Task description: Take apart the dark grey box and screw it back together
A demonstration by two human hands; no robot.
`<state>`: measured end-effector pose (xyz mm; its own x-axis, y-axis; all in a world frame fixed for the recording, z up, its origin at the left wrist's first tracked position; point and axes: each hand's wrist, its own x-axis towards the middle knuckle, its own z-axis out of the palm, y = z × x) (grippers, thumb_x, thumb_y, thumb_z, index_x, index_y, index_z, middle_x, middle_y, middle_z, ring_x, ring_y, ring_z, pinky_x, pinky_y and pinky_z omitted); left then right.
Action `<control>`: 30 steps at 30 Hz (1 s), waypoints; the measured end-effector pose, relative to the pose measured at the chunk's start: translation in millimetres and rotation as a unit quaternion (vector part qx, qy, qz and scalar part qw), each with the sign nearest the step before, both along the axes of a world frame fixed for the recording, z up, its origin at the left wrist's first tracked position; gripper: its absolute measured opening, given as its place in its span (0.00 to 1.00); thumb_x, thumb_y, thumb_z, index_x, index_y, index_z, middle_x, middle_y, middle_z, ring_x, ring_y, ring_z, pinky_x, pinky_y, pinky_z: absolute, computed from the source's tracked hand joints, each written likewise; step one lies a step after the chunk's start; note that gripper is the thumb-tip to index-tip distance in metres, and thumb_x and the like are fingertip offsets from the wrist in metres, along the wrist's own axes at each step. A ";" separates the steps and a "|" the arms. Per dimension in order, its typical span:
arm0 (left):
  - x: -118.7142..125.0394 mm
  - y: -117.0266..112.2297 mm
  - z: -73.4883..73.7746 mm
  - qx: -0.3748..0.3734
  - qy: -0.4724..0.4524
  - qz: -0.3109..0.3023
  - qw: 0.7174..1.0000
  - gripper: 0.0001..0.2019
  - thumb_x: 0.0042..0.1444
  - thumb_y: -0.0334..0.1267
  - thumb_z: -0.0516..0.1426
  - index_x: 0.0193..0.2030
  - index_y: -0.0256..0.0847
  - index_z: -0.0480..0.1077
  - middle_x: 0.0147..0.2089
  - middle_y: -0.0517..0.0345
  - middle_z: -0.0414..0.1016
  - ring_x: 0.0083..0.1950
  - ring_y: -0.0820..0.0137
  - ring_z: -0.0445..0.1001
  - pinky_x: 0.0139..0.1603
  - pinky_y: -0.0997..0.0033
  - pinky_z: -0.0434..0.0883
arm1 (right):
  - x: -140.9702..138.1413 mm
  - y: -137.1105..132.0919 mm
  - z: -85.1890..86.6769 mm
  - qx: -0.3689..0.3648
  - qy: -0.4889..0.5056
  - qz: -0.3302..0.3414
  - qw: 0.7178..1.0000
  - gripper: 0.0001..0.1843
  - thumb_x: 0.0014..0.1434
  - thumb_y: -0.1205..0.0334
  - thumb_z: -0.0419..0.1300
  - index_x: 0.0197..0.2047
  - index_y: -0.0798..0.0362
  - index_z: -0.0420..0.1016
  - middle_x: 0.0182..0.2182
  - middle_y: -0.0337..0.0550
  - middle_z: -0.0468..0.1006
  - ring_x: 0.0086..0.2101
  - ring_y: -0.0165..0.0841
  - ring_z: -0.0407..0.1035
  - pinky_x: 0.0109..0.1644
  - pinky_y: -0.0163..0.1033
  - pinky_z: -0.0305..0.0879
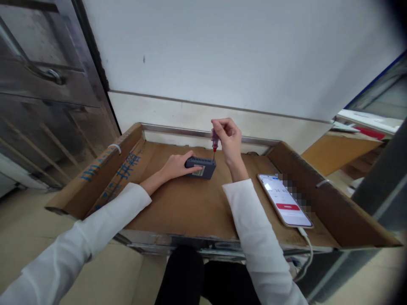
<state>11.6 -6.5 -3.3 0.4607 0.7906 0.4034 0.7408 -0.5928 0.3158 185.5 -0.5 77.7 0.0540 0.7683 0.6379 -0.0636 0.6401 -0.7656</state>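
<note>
A dark grey vented box (208,170) with a pale label stands on the cardboard surface (187,207). My left hand (178,166) is closed around its left end, the thumb across the labelled face. In my right hand (229,137) is a screwdriver (216,140) with a translucent reddish-purple handle, held upright from the top by the fingertips. Its thin shaft points down to the right end of the box's upper side, where the tip appears to touch the corner. Whether a screw sits under the tip is too small to tell.
To the right lies a phone (284,199) with a lit screen and a white charging cable (308,245) running off the front edge. Raised cardboard walls (318,190) border the left and right sides. A white wall (216,55) rises behind, and a metal door (47,80) stands at left.
</note>
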 end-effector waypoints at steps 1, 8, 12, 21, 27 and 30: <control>-0.1 0.0 0.1 0.001 0.002 0.000 1.000 0.25 0.55 0.63 0.52 0.46 0.43 0.65 0.38 0.57 0.80 0.39 0.60 0.79 0.38 0.69 0.68 | -0.5 -0.8 -0.2 -0.013 0.002 0.027 1.000 0.16 0.53 0.46 0.63 0.34 0.51 0.71 0.24 0.34 0.68 0.23 0.23 0.64 0.24 0.30 0.60; -1.0 1.9 -2.1 0.016 0.004 -0.005 1.000 0.25 0.56 0.63 0.51 0.46 0.43 0.65 0.38 0.57 0.80 0.39 0.61 0.79 0.36 0.70 0.68 | -6.5 -0.5 -0.5 -0.077 0.051 0.160 0.983 0.24 0.52 0.37 0.58 0.35 0.50 0.70 0.21 0.31 0.61 0.19 0.21 0.56 0.22 0.30 0.59; -0.9 3.4 -4.7 0.035 0.002 -0.006 0.999 0.24 0.56 0.63 0.52 0.45 0.43 0.65 0.36 0.57 0.80 0.36 0.63 0.79 0.33 0.72 0.68 | -6.2 5.6 -3.9 -0.084 0.089 0.122 0.985 0.23 0.54 0.35 0.55 0.36 0.47 0.62 0.18 0.27 0.53 0.15 0.21 0.48 0.17 0.29 0.50; -0.7 5.1 -8.3 0.078 -0.006 -0.018 0.997 0.25 0.55 0.63 0.52 0.43 0.41 0.67 0.34 0.57 0.80 0.34 0.63 0.80 0.31 0.73 0.68 | -5.7 1.6 -2.5 -0.053 0.088 0.077 0.992 0.22 0.51 0.47 0.65 0.35 0.46 0.55 0.19 0.26 0.63 0.17 0.22 0.58 0.19 0.29 0.53; -3.2 7.8 -12.8 0.113 -0.010 -0.019 0.993 0.25 0.55 0.63 0.52 0.42 0.42 0.68 0.32 0.58 0.80 0.32 0.65 0.79 0.29 0.74 0.67 | 2.8 1.4 0.7 -0.034 0.061 0.018 0.997 0.18 0.48 0.50 0.68 0.30 0.50 0.63 0.23 0.30 0.67 0.21 0.21 0.61 0.23 0.29 0.59; -4.6 9.8 -15.2 0.137 -0.016 -0.030 0.990 0.25 0.55 0.63 0.52 0.41 0.42 0.69 0.31 0.58 0.80 0.30 0.66 0.79 0.28 0.75 0.66 | 7.9 1.2 0.8 -0.036 0.037 0.051 0.997 0.16 0.51 0.48 0.65 0.33 0.50 0.69 0.26 0.34 0.69 0.25 0.23 0.65 0.27 0.30 0.62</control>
<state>7.0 3.3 -18.4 0.4873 0.6201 0.6148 0.6932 -0.7029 0.1594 193.4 0.7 78.5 0.0169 0.8155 0.5785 -0.1835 0.5713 -0.7999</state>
